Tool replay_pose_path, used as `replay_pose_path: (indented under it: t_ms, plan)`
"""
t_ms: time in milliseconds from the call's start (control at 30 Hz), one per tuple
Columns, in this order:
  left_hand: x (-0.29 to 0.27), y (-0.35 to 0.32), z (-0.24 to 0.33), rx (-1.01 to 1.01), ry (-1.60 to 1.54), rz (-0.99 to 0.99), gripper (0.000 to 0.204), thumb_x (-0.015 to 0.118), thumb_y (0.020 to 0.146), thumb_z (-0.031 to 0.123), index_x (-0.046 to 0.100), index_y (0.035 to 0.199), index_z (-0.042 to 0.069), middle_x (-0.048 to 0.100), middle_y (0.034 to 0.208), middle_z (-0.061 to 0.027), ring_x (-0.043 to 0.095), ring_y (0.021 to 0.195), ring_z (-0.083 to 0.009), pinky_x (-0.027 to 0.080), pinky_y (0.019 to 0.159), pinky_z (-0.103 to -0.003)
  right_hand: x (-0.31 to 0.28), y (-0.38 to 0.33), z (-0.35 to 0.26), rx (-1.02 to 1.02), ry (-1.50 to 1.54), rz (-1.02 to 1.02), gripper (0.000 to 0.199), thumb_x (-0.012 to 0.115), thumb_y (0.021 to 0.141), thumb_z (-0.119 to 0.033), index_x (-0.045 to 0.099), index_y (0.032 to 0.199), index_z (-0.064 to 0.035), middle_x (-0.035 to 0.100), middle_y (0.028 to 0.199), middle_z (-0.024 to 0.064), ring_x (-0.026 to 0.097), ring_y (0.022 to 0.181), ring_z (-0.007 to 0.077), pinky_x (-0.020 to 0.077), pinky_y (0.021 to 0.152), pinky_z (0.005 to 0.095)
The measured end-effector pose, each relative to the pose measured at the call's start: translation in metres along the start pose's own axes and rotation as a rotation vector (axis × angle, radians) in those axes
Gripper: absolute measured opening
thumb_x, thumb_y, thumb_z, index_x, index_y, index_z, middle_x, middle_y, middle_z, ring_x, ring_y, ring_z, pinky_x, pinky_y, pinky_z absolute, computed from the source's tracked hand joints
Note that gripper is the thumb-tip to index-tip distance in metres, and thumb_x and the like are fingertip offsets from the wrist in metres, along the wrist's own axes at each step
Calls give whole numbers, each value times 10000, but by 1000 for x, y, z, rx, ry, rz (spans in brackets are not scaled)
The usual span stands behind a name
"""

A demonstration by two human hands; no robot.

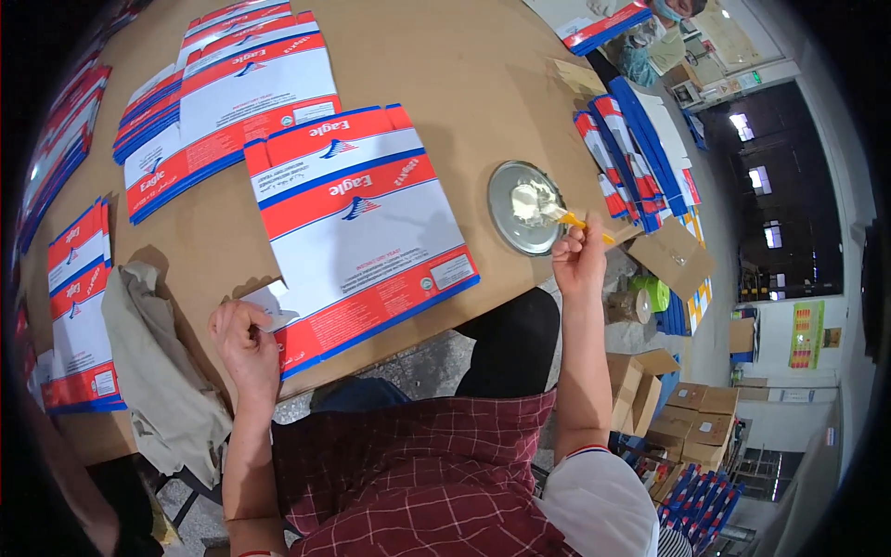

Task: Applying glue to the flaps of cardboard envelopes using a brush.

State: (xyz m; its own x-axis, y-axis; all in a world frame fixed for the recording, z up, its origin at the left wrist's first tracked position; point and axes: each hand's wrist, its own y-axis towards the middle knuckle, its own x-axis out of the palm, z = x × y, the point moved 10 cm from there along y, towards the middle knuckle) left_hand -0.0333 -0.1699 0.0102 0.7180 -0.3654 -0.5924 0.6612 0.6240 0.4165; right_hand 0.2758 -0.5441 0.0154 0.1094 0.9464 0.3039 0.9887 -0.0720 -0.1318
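Step in hand looks like loading the brush (568, 219) with white paste (525, 200), so take a thin, even coat on the bristles and wipe any lump off on the rim of the round metal dish (502, 210), just beyond and left of your right fingers (569, 245). Drips on print would be the likely trouble; lift the brush clear before swinging it across. Hold the white flap (272, 299) steady and flat, no creasing. Fingers: your right ones are curled nearly closed, pinching the yellow handle, bristle end at the paste. Your left fingers (249, 320) are drawn together, thumb against forefinger, seemingly pinching that flap's edge; exact contact is hard to tell. The flat carton (367, 243) lies on the desk (422, 70), right of and beyond your left fingers, left of your right ones.
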Motion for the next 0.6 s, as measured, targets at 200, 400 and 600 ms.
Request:
replay_pose_path:
  t_ms: [200,400,600]
  plan:
    - [4,1,-1,1,12,-18,230,546,545,-124,463,648,64,490,693,-89,498,743,-275,369,753,-376,127,-92,58,506,241,-343,287,475,931,-314,519,722,-123,433,507,-43,325,371,36,307,397,187]
    - [10,-1,-4,8,10,-19,231,553,529,-120,483,648,64,508,712,-75,506,771,-262,358,791,-371,226,-169,90,316,-347,-809,243,524,891,-208,438,700,-85,433,496,0,409,428,55,320,408,216]
    - [7,0,-2,-10,36,-53,229,560,542,-130,492,648,61,521,725,-62,521,805,-250,352,841,-377,250,-171,122,220,-463,-906,266,528,878,-235,439,697,-62,443,509,5,427,449,55,331,426,210]
